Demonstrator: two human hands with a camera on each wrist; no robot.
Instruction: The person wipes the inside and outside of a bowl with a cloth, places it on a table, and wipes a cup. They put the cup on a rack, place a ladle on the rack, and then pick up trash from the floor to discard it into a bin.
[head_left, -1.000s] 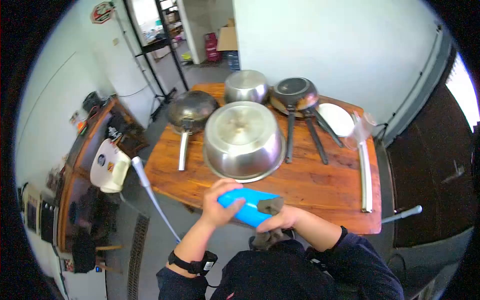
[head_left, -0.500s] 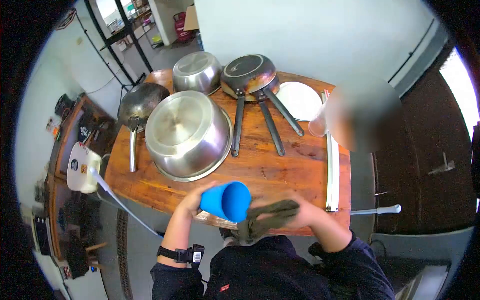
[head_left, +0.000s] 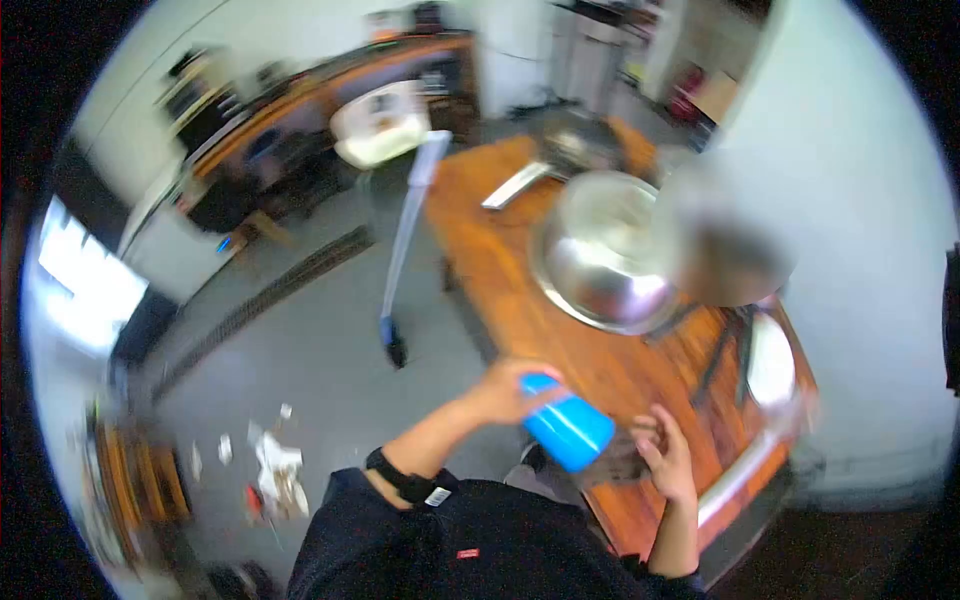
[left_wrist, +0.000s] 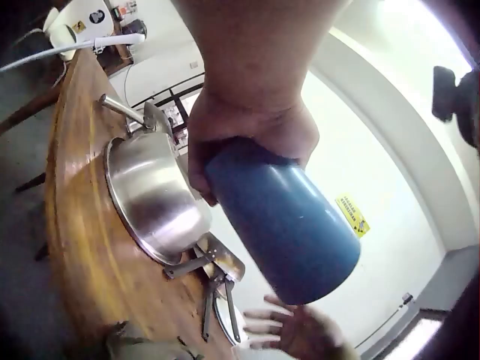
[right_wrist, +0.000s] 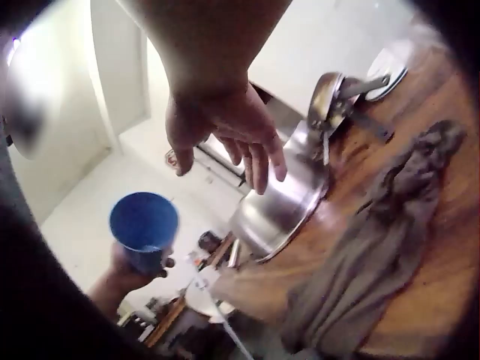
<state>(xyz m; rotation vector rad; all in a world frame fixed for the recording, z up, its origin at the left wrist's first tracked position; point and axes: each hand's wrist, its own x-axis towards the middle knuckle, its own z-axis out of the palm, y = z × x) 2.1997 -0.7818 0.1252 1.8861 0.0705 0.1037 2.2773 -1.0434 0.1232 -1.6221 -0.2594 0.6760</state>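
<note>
My left hand (head_left: 505, 392) grips a blue cup (head_left: 568, 425) near its base, in front of the table's edge. The cup is tilted, with its mouth toward the right hand; in the right wrist view its blue inside shows. My right hand (head_left: 668, 455) holds nothing and hovers with fingers spread, a short way from the cup. Below the right hand, a crumpled dark brown cloth (right_wrist: 375, 247) lies along the front edge of the wooden table (head_left: 500, 260). Farther back, a large steel basin (head_left: 600, 255) sits upside down.
A wok (head_left: 580, 140) with a steel handle lies face down behind the basin. Dark-handled frying pans (right_wrist: 326, 105), a white plate (head_left: 772, 360) and a long white strip (head_left: 745, 475) occupy the right side. A white pole (head_left: 405, 240) and a white chair (head_left: 385, 140) stand left of the table.
The right hand has let go of the cloth, which now lies on the table. The left hand still grips the blue cup. The head view has swung left.
</note>
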